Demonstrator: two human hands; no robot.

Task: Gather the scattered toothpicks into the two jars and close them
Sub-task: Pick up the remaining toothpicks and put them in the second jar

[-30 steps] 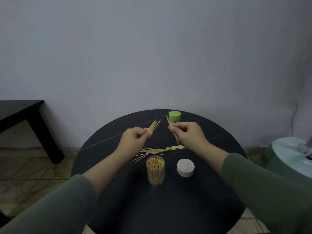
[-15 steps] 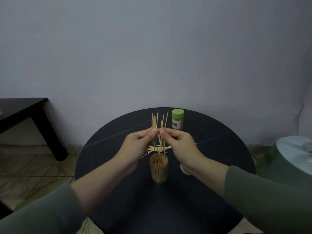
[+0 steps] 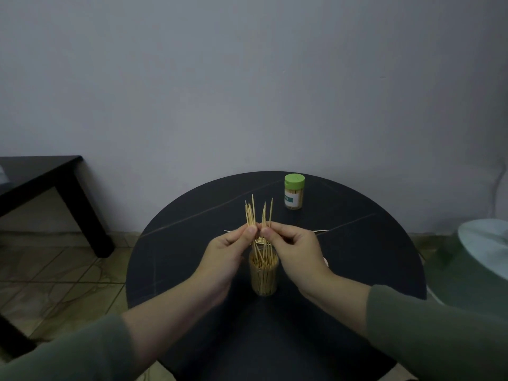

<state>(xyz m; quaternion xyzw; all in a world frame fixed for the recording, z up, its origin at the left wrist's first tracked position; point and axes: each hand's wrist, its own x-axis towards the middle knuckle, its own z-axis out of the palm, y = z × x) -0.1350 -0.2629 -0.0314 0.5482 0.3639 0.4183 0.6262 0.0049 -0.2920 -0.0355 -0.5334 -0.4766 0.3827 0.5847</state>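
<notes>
A bunch of toothpicks (image 3: 259,218) stands nearly upright just above the open jar (image 3: 263,276), which is already packed with picks and sits near the middle of the round black table (image 3: 170,259); the lower tips of the bunch reach down to the jar's mouth. The left hand (image 3: 222,257) pinches one part of the bunch between thumb and forefinger, and the right hand (image 3: 295,250) pinches the other part the same way, thumbs almost touching. A few loose picks (image 3: 320,231) lie flat behind the hands, and the green-lidded jar (image 3: 294,191) stands closed near the far edge.
</notes>
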